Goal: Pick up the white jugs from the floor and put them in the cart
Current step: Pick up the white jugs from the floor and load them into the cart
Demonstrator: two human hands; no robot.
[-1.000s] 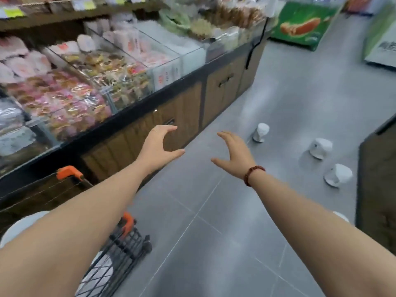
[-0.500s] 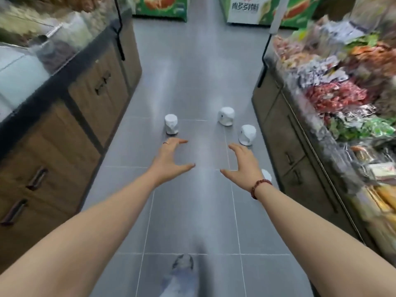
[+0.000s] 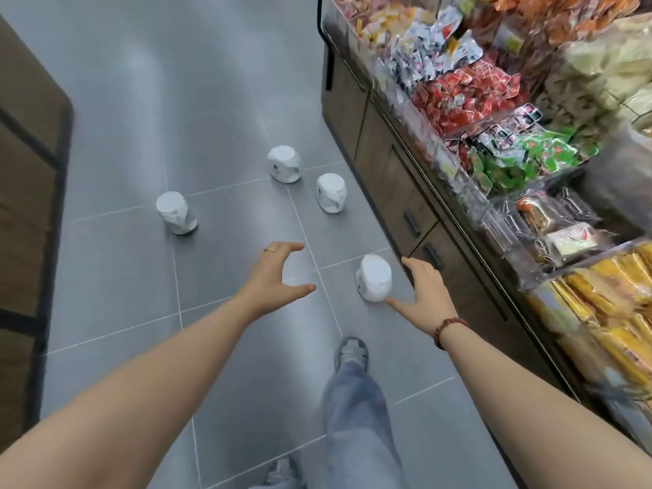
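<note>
White jug [image 3: 374, 278] stands upright on floor tiles [image 3: 211, 100] between spread, empty left hand [image 3: 278, 273] and right hand [image 3: 427, 294].

A thin gold-coloured ring [image 3: 269, 250] is worn on a finger of the left hand [image 3: 273, 273]. The wrist of the right hand [image 3: 428, 294] is circled by a bracelet [image 3: 450, 328] of small round reddish-brown beads. Both forearms are seen bare to the frame edge. Loose, pale blue trousers [image 3: 356, 418] are worn over a grey shoe [image 3: 351, 354] with lighter panels and laces. A second shoe [image 3: 282, 471], seemingly grey as well, is caught blurred at the bottom edge.
</note>
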